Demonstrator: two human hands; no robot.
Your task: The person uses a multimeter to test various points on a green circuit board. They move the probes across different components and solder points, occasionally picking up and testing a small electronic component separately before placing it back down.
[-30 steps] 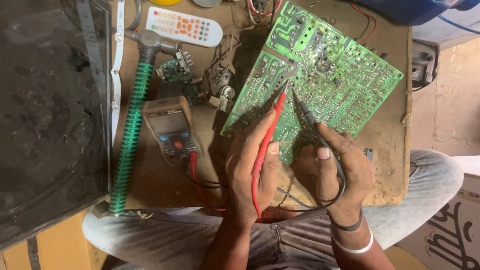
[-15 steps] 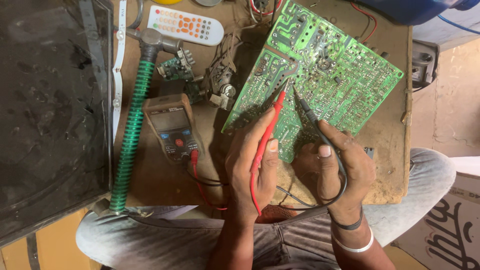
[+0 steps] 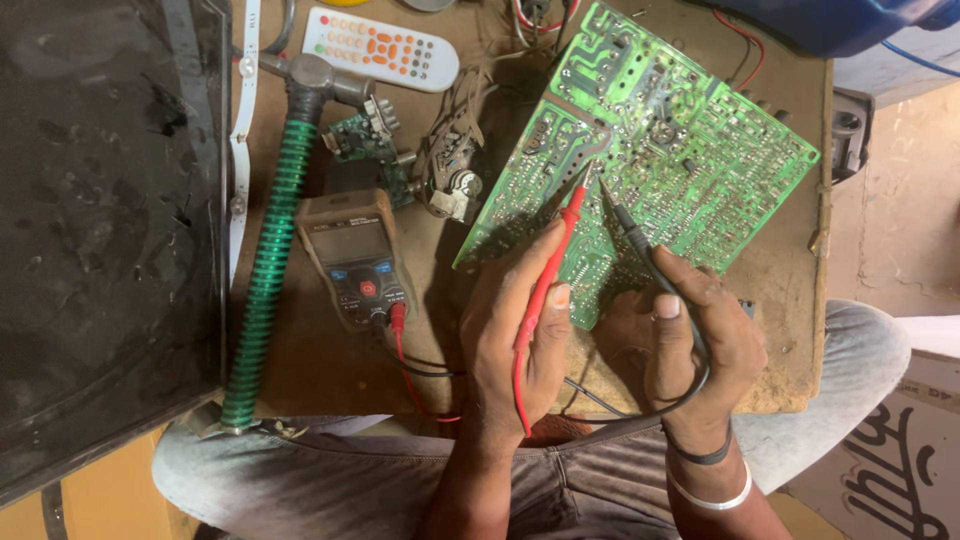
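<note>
While both probes rest on it, the green circuit board (image 3: 660,170) lies tilted just beyond the fingertips, solder side up, on the wooden board across the person's lap. Beside the left hand (image 3: 515,340) sits the brown multimeter (image 3: 358,258), its leads running back under the wrists. That hand's fingers are clamped on the red probe (image 3: 545,280), tip touching the solder joints; the right hand (image 3: 690,340) pinches the black probe (image 3: 640,235) the same way, its tip just beside the red one. Doing this well likely means steady tips on separate joints, never bridging neighbours.
</note>
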